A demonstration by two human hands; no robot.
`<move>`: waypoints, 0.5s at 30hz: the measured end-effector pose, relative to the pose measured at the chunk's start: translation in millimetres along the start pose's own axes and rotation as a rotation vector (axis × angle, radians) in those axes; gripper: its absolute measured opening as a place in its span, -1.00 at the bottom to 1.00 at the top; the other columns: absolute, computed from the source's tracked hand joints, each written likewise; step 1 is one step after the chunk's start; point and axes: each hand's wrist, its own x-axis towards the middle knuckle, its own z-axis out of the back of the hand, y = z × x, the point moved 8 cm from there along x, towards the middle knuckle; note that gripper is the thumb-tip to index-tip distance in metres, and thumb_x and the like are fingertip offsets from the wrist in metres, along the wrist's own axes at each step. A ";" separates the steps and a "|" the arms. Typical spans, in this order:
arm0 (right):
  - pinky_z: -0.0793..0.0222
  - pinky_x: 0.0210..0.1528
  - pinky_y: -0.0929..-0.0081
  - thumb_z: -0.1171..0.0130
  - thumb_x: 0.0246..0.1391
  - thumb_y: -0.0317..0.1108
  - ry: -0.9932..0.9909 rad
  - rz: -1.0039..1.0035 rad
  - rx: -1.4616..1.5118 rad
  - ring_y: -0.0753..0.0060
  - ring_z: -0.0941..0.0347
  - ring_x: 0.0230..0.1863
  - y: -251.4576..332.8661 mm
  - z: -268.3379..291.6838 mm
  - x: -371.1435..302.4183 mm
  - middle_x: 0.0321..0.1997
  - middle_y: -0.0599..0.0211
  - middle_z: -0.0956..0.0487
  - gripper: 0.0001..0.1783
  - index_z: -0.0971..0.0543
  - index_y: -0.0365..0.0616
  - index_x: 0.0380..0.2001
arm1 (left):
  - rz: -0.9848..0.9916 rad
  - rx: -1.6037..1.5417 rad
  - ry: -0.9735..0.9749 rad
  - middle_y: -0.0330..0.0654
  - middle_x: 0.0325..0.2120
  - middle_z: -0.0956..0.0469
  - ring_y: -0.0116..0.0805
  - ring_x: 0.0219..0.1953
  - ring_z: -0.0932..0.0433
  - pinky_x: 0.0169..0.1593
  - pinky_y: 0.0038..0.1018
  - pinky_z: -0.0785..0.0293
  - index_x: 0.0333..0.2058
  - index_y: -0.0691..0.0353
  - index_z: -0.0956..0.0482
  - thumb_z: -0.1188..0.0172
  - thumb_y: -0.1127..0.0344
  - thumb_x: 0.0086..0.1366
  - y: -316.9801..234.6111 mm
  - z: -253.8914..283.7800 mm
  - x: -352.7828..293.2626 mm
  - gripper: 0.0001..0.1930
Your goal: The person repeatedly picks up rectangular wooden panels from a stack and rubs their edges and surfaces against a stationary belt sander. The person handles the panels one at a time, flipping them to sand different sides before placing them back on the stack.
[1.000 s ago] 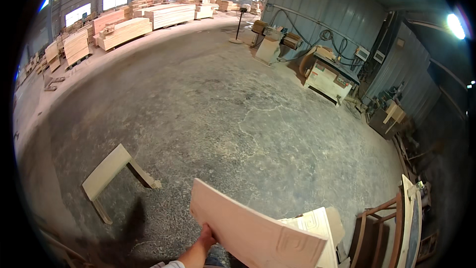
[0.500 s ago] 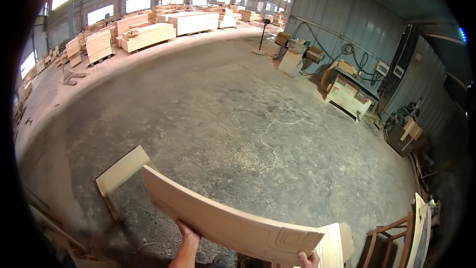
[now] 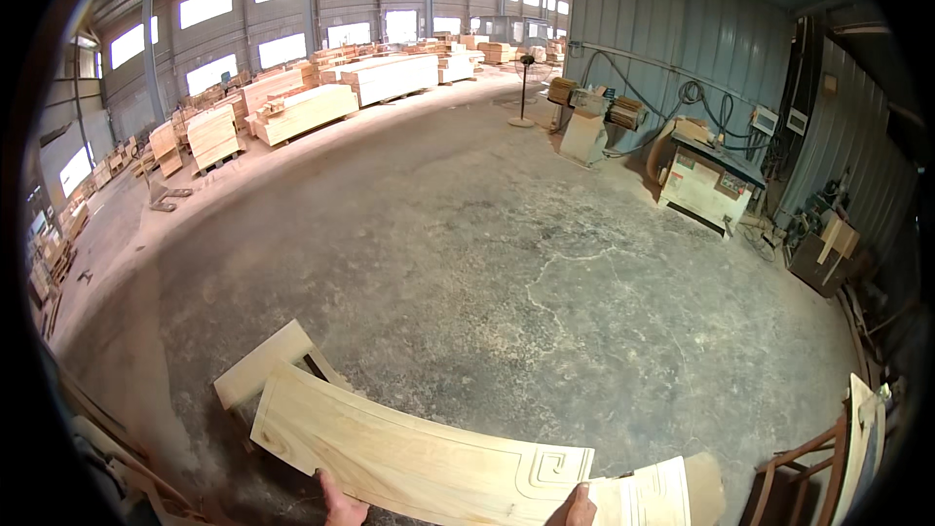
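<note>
A long pale wooden panel (image 3: 390, 438) with a carved square spiral at its right end lies across both my hands, its carved face turned up toward me. My left hand (image 3: 341, 501) grips its near edge left of the middle, thumb on top and fingers hidden underneath. Closed on the near right corner, beside the carving, is my right hand (image 3: 577, 507). The panel's left end overlaps a low stand with a flat board top (image 3: 261, 356); whether they touch, I cannot tell. Another carved board (image 3: 654, 495) lies just right of my right hand, partly hidden by the panel.
Brown wooden framing (image 3: 801, 472) and a leaning pale board stand at the lower right. Farther off are a white machine (image 3: 706, 180), a roller machine (image 3: 587, 127) and a pedestal fan (image 3: 524, 93). Stacked timber (image 3: 307, 112) lines the far left. Cracked concrete floor (image 3: 467, 253) spreads between.
Both hands have tipped the panel from nearly on edge to flatter, so its carved face now shows. Its left end has come down in front of the stand. The view has shifted slightly.
</note>
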 end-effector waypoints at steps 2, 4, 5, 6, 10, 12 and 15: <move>-0.25 -0.31 0.34 0.15 0.18 0.05 0.032 -0.033 0.021 0.34 -0.26 -0.37 32.6 -14.8 -10.8 -0.39 0.20 -0.45 -0.37 -0.47 -0.47 -0.25 | 0.080 -0.039 -0.133 -0.28 0.18 -0.16 -0.16 0.20 -0.14 0.16 -0.01 -0.13 0.22 -0.13 -0.05 0.21 -0.41 0.13 1.7 4.7 -16.1 -0.23; -0.27 -0.23 0.33 0.15 0.18 0.06 0.108 -0.090 0.041 0.31 -0.27 -0.31 35.7 -22.7 3.2 -0.32 0.15 -0.46 -0.34 -0.45 -0.51 -0.21 | 0.116 -0.025 -0.230 -0.27 0.16 -0.18 -0.17 0.20 -0.15 0.17 -0.02 -0.13 0.22 -0.13 -0.07 0.17 -0.37 0.15 0.8 2.4 -33.4 -0.26; -0.27 -0.19 0.33 0.15 0.18 0.07 0.143 -0.122 0.044 0.29 -0.28 -0.27 38.7 -25.8 5.0 -0.29 0.13 -0.47 -0.32 -0.44 -0.53 -0.19 | 0.143 -0.056 -0.298 -0.25 0.03 -0.29 -0.20 0.08 -0.25 0.06 -0.11 -0.23 0.14 -0.06 -0.17 0.11 -0.28 0.17 -1.3 -7.7 -45.5 -0.35; -0.27 -0.15 0.33 0.16 0.18 0.08 0.120 -0.102 0.024 0.26 -0.29 -0.24 48.5 -25.4 7.2 -0.26 0.10 -0.47 -0.31 -0.44 -0.53 -0.17 | 0.166 -0.090 -0.369 -0.23 -0.09 -0.39 -0.23 -0.04 -0.35 -0.04 -0.19 -0.33 0.07 0.00 -0.28 0.04 -0.18 0.20 -4.1 -19.9 -56.5 -0.44; -0.23 0.00 0.33 0.19 0.17 0.15 0.173 0.054 -0.168 0.17 -0.30 -0.07 73.0 -27.3 28.6 -0.09 -0.03 -0.45 -0.23 -0.40 -0.54 -0.08 | 0.143 -0.117 -0.329 -0.21 -0.21 -0.49 -0.24 -0.10 -0.41 -0.09 -0.20 -0.39 0.07 0.02 -0.30 0.10 -0.18 0.26 15.1 -9.7 -85.5 -0.47; -0.23 0.00 0.34 0.19 0.17 0.14 0.242 0.106 -0.196 0.19 -0.31 -0.07 67.6 -35.7 47.1 -0.09 -0.02 -0.45 -0.24 -0.40 -0.52 -0.07 | -0.246 0.409 -0.090 -0.19 -0.20 -0.46 -0.27 -0.13 -0.40 -0.05 -0.19 -0.36 0.14 0.13 -0.19 -0.15 0.02 0.20 2.4 -14.5 -102.9 -0.39; -0.24 -0.02 0.36 0.19 0.18 0.13 0.325 0.125 -0.203 0.21 -0.32 -0.07 62.2 -64.9 55.9 -0.09 0.01 -0.46 -0.26 -0.40 -0.50 -0.07 | 0.093 0.042 -0.344 -0.26 0.15 -0.19 -0.19 0.20 -0.15 0.18 -0.06 -0.12 0.19 -0.12 -0.12 0.12 -0.28 0.19 5.9 -15.9 -101.9 -0.35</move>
